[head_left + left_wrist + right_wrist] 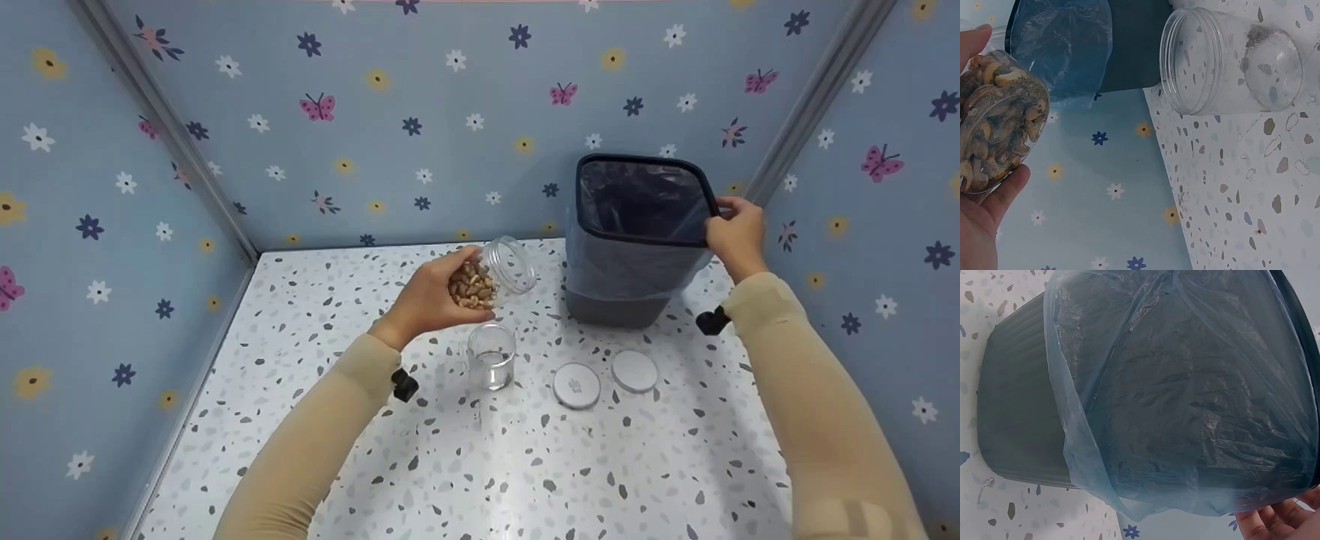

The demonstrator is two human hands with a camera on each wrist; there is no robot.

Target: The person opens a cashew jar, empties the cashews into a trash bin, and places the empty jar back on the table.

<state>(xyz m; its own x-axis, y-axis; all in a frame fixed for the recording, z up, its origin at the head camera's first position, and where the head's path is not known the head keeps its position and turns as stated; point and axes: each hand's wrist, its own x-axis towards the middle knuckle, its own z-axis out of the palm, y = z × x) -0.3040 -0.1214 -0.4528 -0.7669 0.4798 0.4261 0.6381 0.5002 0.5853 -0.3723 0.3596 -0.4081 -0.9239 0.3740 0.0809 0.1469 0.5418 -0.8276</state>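
Note:
My left hand (pixel 427 296) grips a clear jar (pixel 511 266) tipped on its side above the table, its mouth towards the bin. Brown and pale nut-like pieces (pixel 472 286) fill its lower end; up close they appear curved and packed against the wall. On the right, my right hand (pixel 739 231) holds the black rim of a grey trash bin (pixel 619 311). A blue plastic liner (pixel 1185 394) folds down over the bin's outside. Below the left hand an uncapped clear jar (pixel 491 367) stands upright, with a few dark crumbs near its base.
Two round white lids, a nearer lid (pixel 576 386) and a farther lid (pixel 634 371), lie on the speckled table (pixel 525 480) in front of the bin. Flowered wall panels (pixel 450 112) close off the back and both sides.

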